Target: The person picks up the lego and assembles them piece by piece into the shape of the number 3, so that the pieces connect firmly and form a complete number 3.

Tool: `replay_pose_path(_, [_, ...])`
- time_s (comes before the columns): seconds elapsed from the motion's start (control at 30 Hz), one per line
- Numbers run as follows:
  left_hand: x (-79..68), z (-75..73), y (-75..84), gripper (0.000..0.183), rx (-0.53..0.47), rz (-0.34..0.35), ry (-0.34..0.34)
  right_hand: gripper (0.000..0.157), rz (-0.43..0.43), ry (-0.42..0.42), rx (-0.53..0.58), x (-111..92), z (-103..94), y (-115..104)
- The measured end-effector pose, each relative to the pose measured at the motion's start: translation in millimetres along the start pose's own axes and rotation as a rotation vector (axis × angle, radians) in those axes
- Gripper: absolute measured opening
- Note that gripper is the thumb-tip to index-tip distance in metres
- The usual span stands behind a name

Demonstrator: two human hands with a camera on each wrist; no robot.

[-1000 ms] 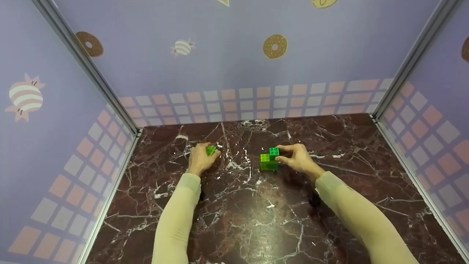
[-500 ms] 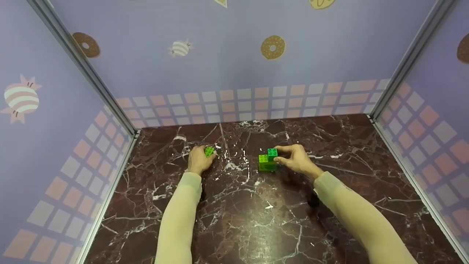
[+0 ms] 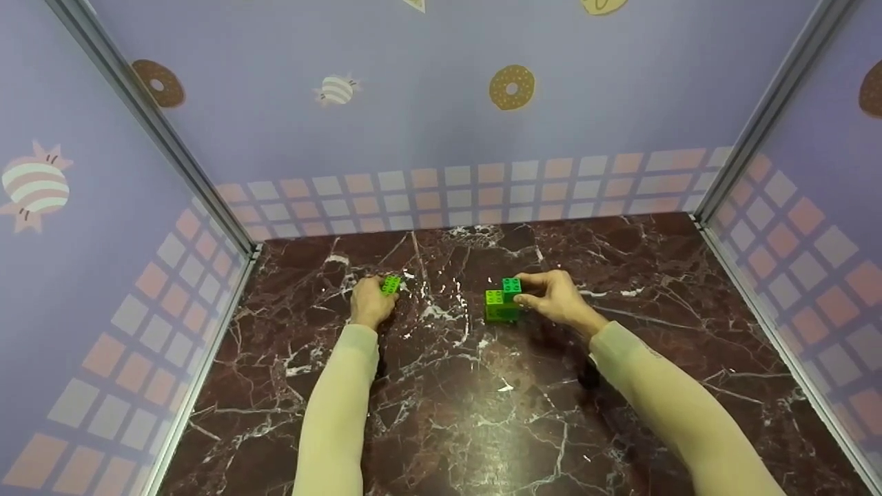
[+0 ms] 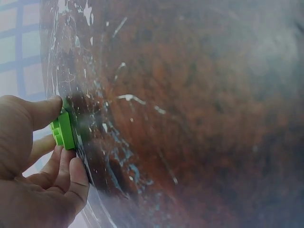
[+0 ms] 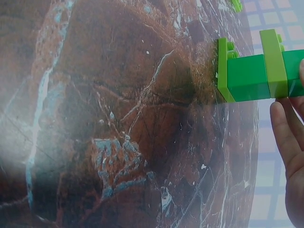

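In the head view, my left hand (image 3: 368, 303) holds a lime-green flat toy building brick (image 3: 391, 284) at its left side, near the back of the table. The left wrist view shows that brick (image 4: 65, 130) pinched between thumb and fingers, its studs towards the palm side. My right hand (image 3: 561, 300) grips the dark green brick (image 3: 511, 288) at the top of a stack. In the right wrist view the stack has a lime base plate (image 5: 223, 71), a dark green brick (image 5: 248, 77), a lime flat brick (image 5: 274, 64) and that top brick, partly hidden by the fingers.
The stack stands on a dark red marbled table (image 3: 441, 386). Purple printed panels enclose it: a back wall (image 3: 427, 124), a left wall (image 3: 103, 275) and a right wall (image 3: 820, 227). Metal strips run along the corners and side edges.
My left hand has drawn slightly left, and more of its lime-green brick shows, turned a little. The right hand stays on the stack. The whole head view has shifted slightly.
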State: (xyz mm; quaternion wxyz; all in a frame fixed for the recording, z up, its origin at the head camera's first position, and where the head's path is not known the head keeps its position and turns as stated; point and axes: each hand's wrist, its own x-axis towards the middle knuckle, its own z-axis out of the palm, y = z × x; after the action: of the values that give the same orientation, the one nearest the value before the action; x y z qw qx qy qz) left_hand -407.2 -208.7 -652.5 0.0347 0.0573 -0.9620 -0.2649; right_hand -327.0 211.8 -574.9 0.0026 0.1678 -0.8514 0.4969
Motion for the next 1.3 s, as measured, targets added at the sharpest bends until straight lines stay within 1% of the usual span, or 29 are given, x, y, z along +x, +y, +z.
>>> replay_pose_path(0.17, [-1.7,-1.2,-0.5,0.051,-0.027,-0.035,-0.001,0.046,0.002,-0.002,-0.006,-0.6,0.9,-0.5])
replay_pose_path(0.3, [-1.8,-1.2,-2.3,0.049,-0.039,-0.063,0.015,0.046,-0.001,-0.005,-0.002,0.2,3.1,0.9])
replay_pose_path(0.4, [-3.6,-2.0,-2.5,0.049,-0.052,-0.065,0.034,0.045,0.003,-0.003,0.006,1.1,3.7,-0.3])
replay_pose_path(0.47, [-5.2,-2.7,-2.2,0.048,-0.061,-0.055,0.044,0.045,0.007,-0.001,0.008,1.1,3.7,-1.4])
replay_pose_path(0.53, [-13.4,-12.0,7.3,0.048,-0.085,-0.06,0.036,0.045,0.014,-0.001,0.012,1.1,3.5,-2.7])
replay_pose_path(0.57, [-14.9,-12.9,8.9,0.046,-0.083,-0.052,0.047,0.045,0.015,0.001,0.011,1.0,3.4,-2.7])
replay_pose_path(0.63, [-22.1,-22.5,18.7,0.046,-0.1,-0.061,0.032,0.045,0.016,0.004,0.014,0.9,2.9,-3.8])
replay_pose_path(0.7, [-24.2,-24.5,21.3,0.047,-0.112,-0.061,0.033,0.044,0.016,0.004,0.017,1.0,2.7,-3.8])
replay_pose_path(0.77, [-16.6,-15.3,12.1,0.048,-0.093,-0.046,0.041,0.044,0.014,0.001,0.015,0.9,2.2,-3.5])
replay_pose_path(0.8, [-17.1,-15.7,12.5,0.05,-0.105,-0.056,0.026,0.044,0.015,-0.002,0.018,0.9,1.9,-3.9])
replay_pose_path(0.87, [-20.4,-16.4,14.6,0.049,-0.1,-0.053,0.03,0.044,0.012,-0.007,0.01,0.8,1.6,-2.8])
replay_pose_path(0.9, [-24.9,-21.3,20.0,0.05,-0.107,-0.063,0.019,0.044,0.012,-0.009,0.008,0.7,1.1,-3.3])
replay_pose_path(1.0, [-38.1,-35.4,36.1,0.049,-0.127,-0.061,0.008,0.044,0.011,-0.011,0.003,0.7,0.2,-3.9])
replay_pose_path(1.03, [-37.5,-34.4,36.9,0.048,-0.124,-0.046,0.025,0.044,0.011,-0.009,0.0,0.7,0.1,-3.8])
replay_pose_path(1.07, [-34.7,-31.6,35.5,0.047,-0.127,-0.031,0.027,0.044,0.014,-0.007,0.002,0.7,0.1,-3.8])
replay_pose_path(1.17, [-21.8,-13.7,21.4,0.044,-0.14,0.053,0.077,0.044,0.018,-0.007,0.027,-0.2,0.8,-3.9])
replay_pose_path(1.2, [-16.4,-5.8,14.4,0.042,-0.142,0.093,0.093,0.044,0.018,-0.007,0.035,-0.5,1.3,-3.7])
replay_pose_path(1.23, [-17.5,-5.4,15.4,0.042,-0.138,0.117,0.092,0.044,0.018,-0.005,0.04,-0.7,1.9,-3.5])
replay_pose_path(1.3, [-25.8,-12.5,24.2,0.042,-0.152,0.16,0.075,0.043,0.015,-0.006,0.052,-1.3,2.6,-3.3])
